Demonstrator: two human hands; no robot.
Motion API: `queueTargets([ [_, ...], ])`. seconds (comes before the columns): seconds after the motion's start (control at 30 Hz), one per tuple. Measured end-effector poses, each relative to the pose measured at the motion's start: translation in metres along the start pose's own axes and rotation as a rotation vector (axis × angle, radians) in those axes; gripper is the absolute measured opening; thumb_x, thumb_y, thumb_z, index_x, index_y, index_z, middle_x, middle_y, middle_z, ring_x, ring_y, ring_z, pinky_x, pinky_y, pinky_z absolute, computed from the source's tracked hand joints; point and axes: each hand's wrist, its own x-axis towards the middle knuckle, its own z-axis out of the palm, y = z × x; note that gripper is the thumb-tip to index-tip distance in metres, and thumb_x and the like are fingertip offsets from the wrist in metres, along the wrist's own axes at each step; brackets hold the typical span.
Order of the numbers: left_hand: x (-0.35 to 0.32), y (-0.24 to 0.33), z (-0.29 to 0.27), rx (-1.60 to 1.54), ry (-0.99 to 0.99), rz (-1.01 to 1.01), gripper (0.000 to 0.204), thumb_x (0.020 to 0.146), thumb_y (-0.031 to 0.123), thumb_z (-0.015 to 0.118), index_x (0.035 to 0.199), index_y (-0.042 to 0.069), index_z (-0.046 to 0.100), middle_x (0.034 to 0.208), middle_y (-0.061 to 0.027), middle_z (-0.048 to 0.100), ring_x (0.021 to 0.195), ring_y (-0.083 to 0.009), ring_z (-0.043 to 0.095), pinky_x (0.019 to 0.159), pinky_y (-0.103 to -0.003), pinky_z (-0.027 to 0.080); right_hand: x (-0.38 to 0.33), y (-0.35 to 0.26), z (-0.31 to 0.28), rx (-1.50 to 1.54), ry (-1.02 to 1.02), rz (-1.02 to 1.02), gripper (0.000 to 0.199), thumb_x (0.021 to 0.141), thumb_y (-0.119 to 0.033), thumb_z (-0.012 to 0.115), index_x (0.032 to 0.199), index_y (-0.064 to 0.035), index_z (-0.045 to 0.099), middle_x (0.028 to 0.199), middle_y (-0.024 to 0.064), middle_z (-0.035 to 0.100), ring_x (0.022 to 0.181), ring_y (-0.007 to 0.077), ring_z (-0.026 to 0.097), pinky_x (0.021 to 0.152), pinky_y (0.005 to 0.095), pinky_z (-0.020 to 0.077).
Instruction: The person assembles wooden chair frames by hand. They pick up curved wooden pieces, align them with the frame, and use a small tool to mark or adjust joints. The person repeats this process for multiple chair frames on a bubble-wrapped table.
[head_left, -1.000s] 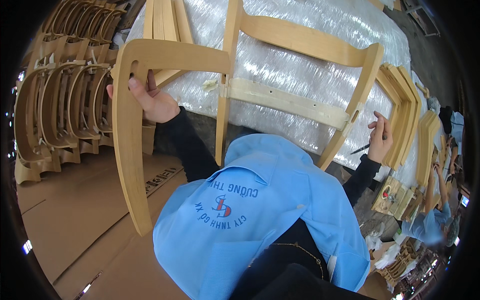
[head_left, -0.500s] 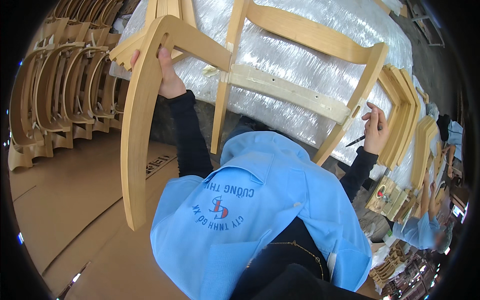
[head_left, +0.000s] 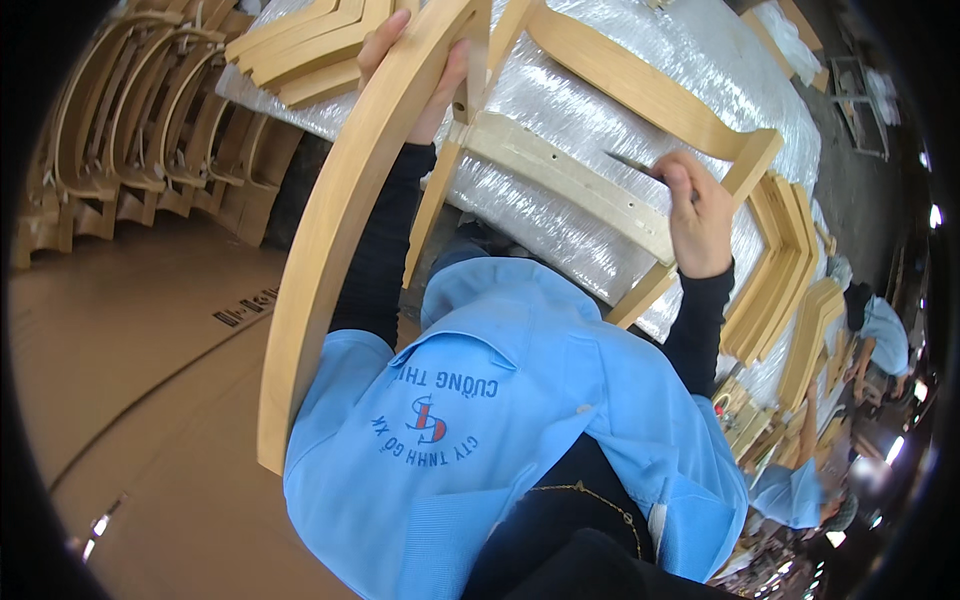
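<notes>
My left hand is closed around the upper part of a long curved wooden chair leg, its fingers on both sides of the wood. The leg slants down toward my left side, in front of my sleeve. My right hand grips a slim dark pointed tool, perhaps a pen, its tip toward the left. That tip is above the frame's pale crossbar, which has small holes. Beyond it is a curved wooden backrest rail. My right hand hides the crossbar's right end and part of the upright there.
Plastic wrap covers the work surface. Angled wooden pieces lie stacked at the far left and on the right. Curved wooden frames stand in rows at left, beside brown sheeting. Co-workers in blue are at right.
My left hand has moved right and up with the leg, bringing it against the frame. My right hand has moved left and up over the crossbar, turning the dark tool's tip up and left.
</notes>
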Motion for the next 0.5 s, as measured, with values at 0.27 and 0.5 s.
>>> queueTargets([
  [0.27, -0.002, -0.014, -0.002, -0.281, -0.053, -0.088, 0.059, 0.08, 0.0, 0.083, 0.13, 0.009, 0.053, 0.113, -0.0149, 0.057, 0.091, -0.0229, 0.064, 0.078, -0.033, 0.054, 0.065, -0.083, 0.087, 0.161, -0.095, -0.443, 0.028, 0.101, -0.027, 0.063, 0.086, -0.0031, 0.065, 0.065, 0.0153, 0.061, 0.056, 0.0316, 0.061, 0.055, 0.0377, 0.0484],
  [0.5, 0.013, -0.003, -0.022, -0.254, -0.186, -0.14, 0.059, 0.079, 0.003, 0.085, 0.129, 0.009, 0.055, 0.113, -0.0144, 0.06, 0.094, -0.0236, 0.065, 0.08, -0.033, 0.054, 0.075, -0.1, 0.15, -0.254, -0.063, -0.776, 0.027, 0.098, -0.027, 0.062, 0.079, -0.0082, 0.064, 0.062, 0.0108, 0.065, 0.055, 0.0289, 0.067, 0.049, 0.0403, 0.0539],
])
